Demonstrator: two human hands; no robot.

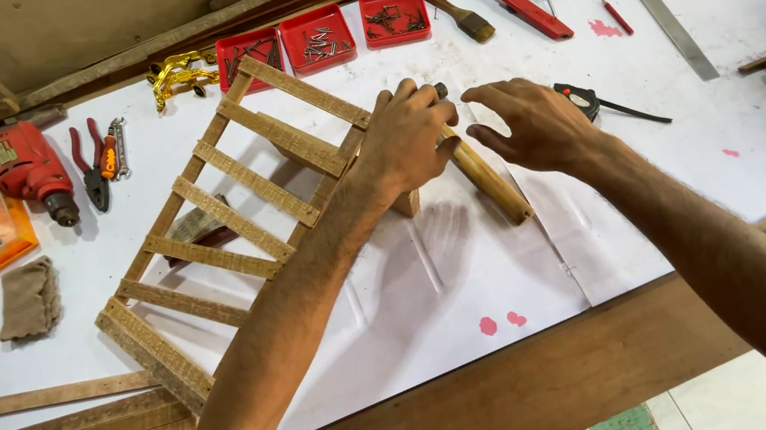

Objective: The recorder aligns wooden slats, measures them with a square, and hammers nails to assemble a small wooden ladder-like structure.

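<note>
Wooden slatted frame [233,227], ladder-shaped with rough flat rungs, lies diagonally on the white-sheeted table [694,128], its upper end propped on a small wood block [407,203], probably to raise that end for work. Left hand [404,139] is clenched around a tool with a smooth round wooden handle [490,184], pressing at the frame's top corner. Right hand [536,121] hovers released beside the handle, fingers spread. Three red trays [321,37] of screws sit beyond

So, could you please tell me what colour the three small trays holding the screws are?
The three small trays are red, seen in the head view.
</note>
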